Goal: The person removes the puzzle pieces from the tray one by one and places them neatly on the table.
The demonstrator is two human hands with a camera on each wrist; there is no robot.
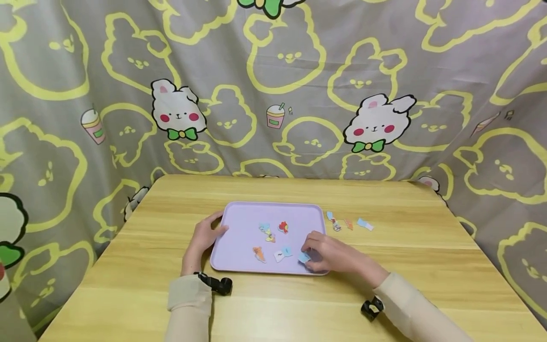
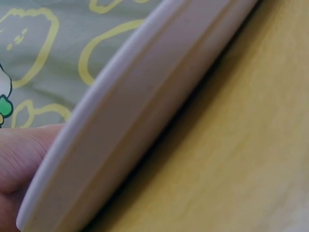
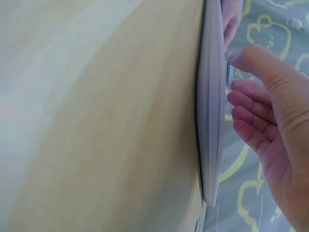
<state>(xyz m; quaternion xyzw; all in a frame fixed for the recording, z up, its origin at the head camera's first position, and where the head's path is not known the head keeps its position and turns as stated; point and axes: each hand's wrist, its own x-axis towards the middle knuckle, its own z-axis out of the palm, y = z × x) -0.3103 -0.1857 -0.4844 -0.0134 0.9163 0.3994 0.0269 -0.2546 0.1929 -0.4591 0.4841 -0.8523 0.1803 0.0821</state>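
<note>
Lilac tray (image 1: 240, 233), open side up, long axis left-to-right

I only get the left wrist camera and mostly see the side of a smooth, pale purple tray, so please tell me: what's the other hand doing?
Observer: The right hand pinches a small, flat, light-blue piece at the near right corner of the tray.
Operator: Are there other pieces on the tray?
Observer: Yes, a small, flat, red-and-yellow piece lies near its middle.
Operator: Is any piece off it?
Observer: Yes, a small, flat, blue-and-white piece lies on the yellow wooden table, right of the tray.
</note>
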